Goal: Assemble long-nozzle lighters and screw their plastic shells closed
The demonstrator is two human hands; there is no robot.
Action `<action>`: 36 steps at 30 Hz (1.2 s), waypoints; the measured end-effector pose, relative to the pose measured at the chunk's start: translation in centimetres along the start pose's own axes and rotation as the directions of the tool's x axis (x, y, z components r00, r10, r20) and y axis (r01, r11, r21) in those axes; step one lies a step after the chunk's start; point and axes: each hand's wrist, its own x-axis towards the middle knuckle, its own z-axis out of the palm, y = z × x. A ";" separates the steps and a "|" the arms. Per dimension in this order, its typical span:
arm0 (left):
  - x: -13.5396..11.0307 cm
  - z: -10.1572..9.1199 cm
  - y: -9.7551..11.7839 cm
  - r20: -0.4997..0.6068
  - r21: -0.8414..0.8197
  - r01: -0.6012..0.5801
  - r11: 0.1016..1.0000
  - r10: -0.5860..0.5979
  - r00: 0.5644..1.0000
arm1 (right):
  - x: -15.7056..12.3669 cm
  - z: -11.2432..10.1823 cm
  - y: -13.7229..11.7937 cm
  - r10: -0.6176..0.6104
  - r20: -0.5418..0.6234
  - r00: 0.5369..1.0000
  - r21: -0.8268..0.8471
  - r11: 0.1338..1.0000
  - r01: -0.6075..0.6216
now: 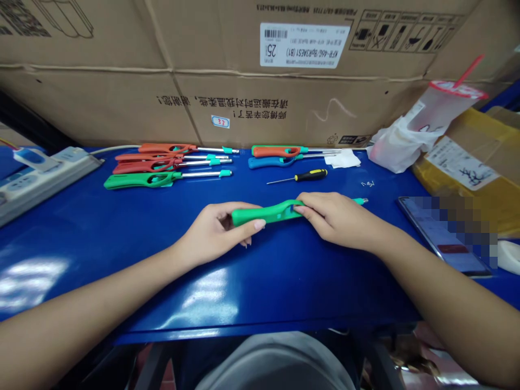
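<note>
A green long-necked gas lighter (270, 213) is held level above the blue table, between both hands. My left hand (221, 230) is closed round the butt of its handle, thumb along the near side. Fingers of my right hand (333, 219) pinch the front of the handle by the trigger opening. That hand hides most of the metal neck; its teal-banded tip (360, 201) shows beyond the knuckles. Behind the hands lies a black and yellow screwdriver (311, 175). A group with a green lighter (142, 180) and several red-orange ones rests at the back left.
Further lighters, including a blue one (270, 161), lie at the back by a white paper scrap (343, 158). A cardboard box (227, 81) walls off the rear. A power strip (44, 176) stands left; a bagged drink cup (430, 116), yellow-taped carton (483, 157) and phone (442, 238) are right.
</note>
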 end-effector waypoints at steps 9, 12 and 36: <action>0.1 -0.7 -0.2 -0.061 -0.098 -0.048 0.994 0.042 0.997 | -0.1 -0.7 0.7 0.064 -0.050 0.997 -0.136 0.988 -0.070; -0.5 -0.8 0.2 -0.115 0.027 -0.167 0.986 0.169 0.979 | -0.2 -0.7 0.8 -0.029 -0.022 0.999 0.010 1.000 0.029; -0.9 0.1 -0.1 -0.065 0.028 -0.133 0.991 0.134 0.989 | -0.4 0.6 -2.5 -0.097 -0.009 0.995 0.035 0.995 0.097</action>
